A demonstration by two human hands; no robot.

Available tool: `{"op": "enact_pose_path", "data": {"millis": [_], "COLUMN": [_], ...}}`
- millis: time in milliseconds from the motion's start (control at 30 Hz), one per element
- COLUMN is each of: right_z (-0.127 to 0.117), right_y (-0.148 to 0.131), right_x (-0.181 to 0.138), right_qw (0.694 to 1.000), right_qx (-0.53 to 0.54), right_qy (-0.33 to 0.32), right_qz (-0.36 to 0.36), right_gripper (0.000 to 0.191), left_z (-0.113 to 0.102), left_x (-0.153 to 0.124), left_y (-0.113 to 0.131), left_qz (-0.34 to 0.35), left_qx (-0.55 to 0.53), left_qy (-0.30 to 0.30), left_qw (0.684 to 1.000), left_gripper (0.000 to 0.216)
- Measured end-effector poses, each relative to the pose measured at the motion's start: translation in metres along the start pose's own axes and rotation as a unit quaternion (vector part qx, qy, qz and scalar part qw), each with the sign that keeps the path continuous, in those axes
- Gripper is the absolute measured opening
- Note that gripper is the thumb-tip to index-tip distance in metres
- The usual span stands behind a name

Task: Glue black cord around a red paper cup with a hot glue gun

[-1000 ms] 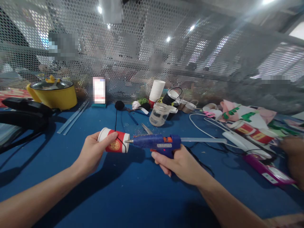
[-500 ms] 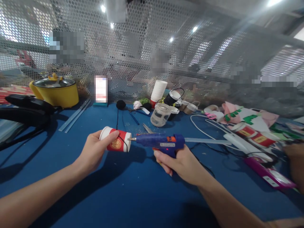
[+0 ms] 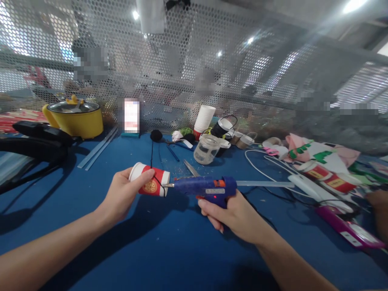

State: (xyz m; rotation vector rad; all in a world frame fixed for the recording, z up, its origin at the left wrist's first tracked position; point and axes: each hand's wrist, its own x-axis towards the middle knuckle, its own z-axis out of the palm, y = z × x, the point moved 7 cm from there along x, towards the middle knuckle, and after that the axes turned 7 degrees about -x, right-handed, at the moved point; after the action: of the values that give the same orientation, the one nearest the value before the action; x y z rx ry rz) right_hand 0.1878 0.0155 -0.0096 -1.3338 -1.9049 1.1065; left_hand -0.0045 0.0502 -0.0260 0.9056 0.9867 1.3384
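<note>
Head view, from the left: my left hand (image 3: 119, 195) is clamped on the red-and-white paper cup (image 3: 150, 188), which lies on its side above the blue table (image 3: 157, 250), my thumb along its near face and the other fingers mostly hidden behind. Black yarn (image 3: 152, 153) drops to my thumb tip and slants over the cup toward its right end, where the nozzle (image 3: 171, 185) sits right at it, though I can't tell whether they touch. Farther right, my right hand (image 3: 238, 216) is wrapped around the grip of the blue glue gun (image 3: 194, 186), fingers closed below its body, with a clear glue stick (image 3: 265, 184) poking out behind.
</note>
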Motion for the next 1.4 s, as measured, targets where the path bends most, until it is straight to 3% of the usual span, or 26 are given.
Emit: {"op": "enact_pose_path", "data": {"millis": [200,500,700,1233,1400], "right_z": [-0.003,0.002,0.004,0.009,0.009], "right_y": [0.003,0.015,0.016,0.01,0.013], "right_x": [0.003,0.01,0.012,0.003,0.007], "right_qw": [1.0,0.99,0.982,0.992,0.977], "right_qx": [-0.005,0.143,0.188,0.117,0.21], "right_qy": [0.002,-0.017,-0.002,-0.033,-0.024], "right_qz": [-0.003,0.004,0.024,0.014,0.041], "right_gripper": [0.032,0.031,0.029,0.03,0.03], "left_z": [-0.002,-0.001,-0.002,-0.005,-0.006], "left_x": [-0.001,-0.006,-0.005,-0.002,-0.005], "left_y": [0.002,0.008,0.008,0.008,0.012], "left_qz": [0.031,0.07,0.07,0.062,0.094], "left_qx": [0.01,0.036,0.043,0.051,0.088], "left_qy": [-0.004,-0.007,0.0,0.014,0.011], "left_qw": [0.999,0.997,0.997,0.997,0.992], "left_gripper": [0.013,0.012,0.011,0.016,0.015]}}
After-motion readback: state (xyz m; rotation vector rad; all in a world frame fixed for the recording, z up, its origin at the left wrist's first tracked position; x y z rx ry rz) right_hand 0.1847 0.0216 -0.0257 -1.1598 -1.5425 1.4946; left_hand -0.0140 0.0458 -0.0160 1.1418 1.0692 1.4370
